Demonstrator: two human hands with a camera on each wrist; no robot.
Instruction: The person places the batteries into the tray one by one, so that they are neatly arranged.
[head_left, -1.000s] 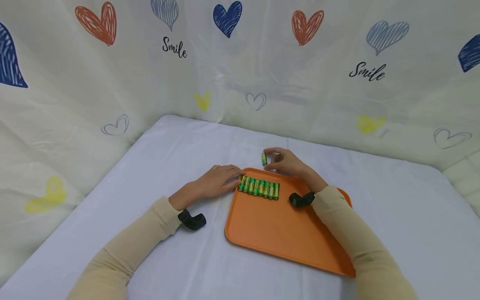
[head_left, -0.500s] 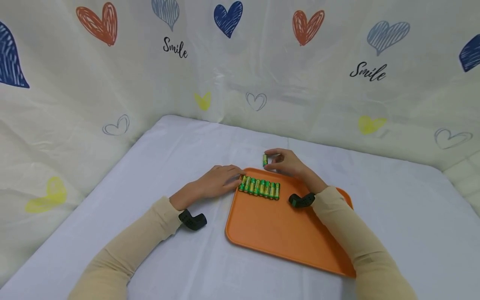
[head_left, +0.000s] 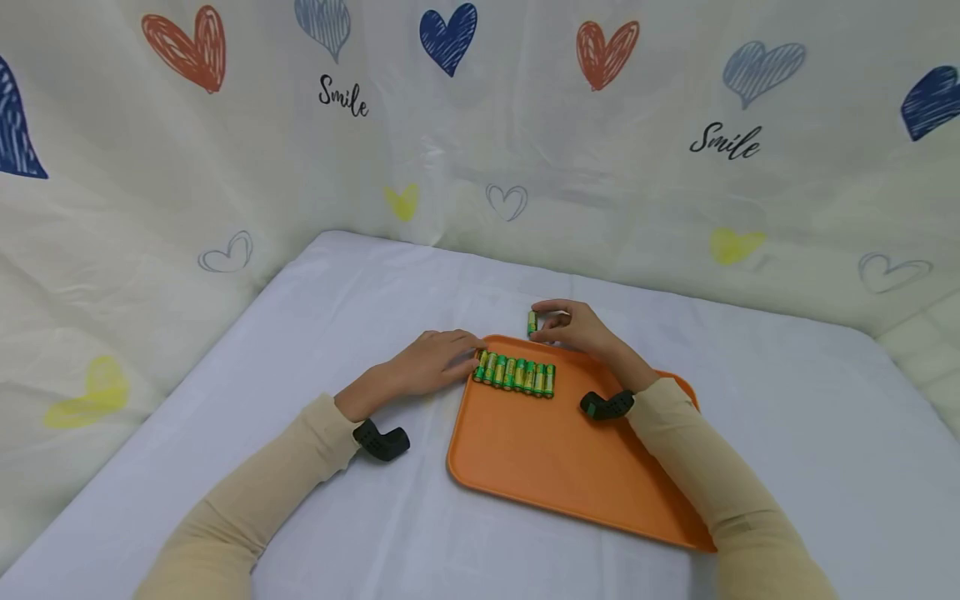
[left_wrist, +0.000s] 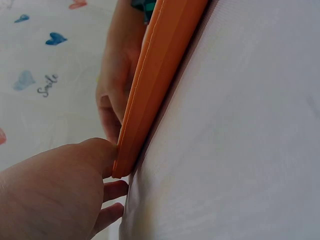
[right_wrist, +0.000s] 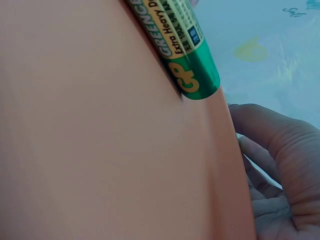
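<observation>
Beyond the far rim of an orange tray (head_left: pixel 555 467), my right hand (head_left: pixel 585 327) holds a single green-and-gold battery (head_left: pixel 532 323) end to end between thumb and a fingertip. Inside the tray's far left part, several like batteries (head_left: pixel 514 374) lie side by side in a row. My left hand (head_left: pixel 432 363) rests at the far left corner, its thumb by the row's left end and its fingers extended along the rim. In the left wrist view the left thumb (left_wrist: pixel 97 152) touches the tray's edge. The right wrist view hides the held battery behind the tray rim; a row battery (right_wrist: pixel 182 55) shows there.
A white cloth (head_left: pixel 337 525) covers the table under the tray. Behind it hangs a pale curtain (head_left: pixel 645 158) printed with hearts. Black wrist cameras (head_left: pixel 382 441) sit on both wrists, the right one over the tray.
The right hand has shifted slightly right and nearer the tray with the battery held. The left hand and the row keep their places; the head view has swung slightly.
</observation>
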